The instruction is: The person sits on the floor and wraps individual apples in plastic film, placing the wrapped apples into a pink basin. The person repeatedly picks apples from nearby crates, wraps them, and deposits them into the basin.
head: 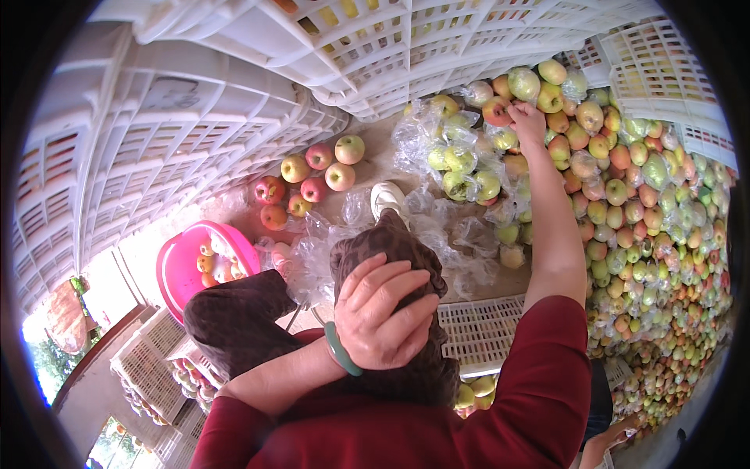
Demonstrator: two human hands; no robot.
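My right hand (pixel 526 124) reaches out to the far edge of a large apple pile (pixel 615 193). Its fingers pinch the side of a red-and-yellow apple (pixel 495 111). On my raised knee, in patterned dark trousers (pixel 351 252), rests my left hand (pixel 384 311), which holds nothing. A green bangle (pixel 341 349) circles that wrist. Crumpled clear plastic bags (pixel 413 138) lie to the left of the right hand, some with green apples inside. Several loose apples (pixel 314 190) form a group on the floor, left of my white shoe (pixel 387 198).
Stacked white plastic crates (pixel 193 97) wall in the left and far sides. A pink basin (pixel 176 275) with several apples stands left of my legs. One more crate (pixel 483 334) sits by my right thigh. At lower right, another person's arm (pixel 603 442) shows near the pile.
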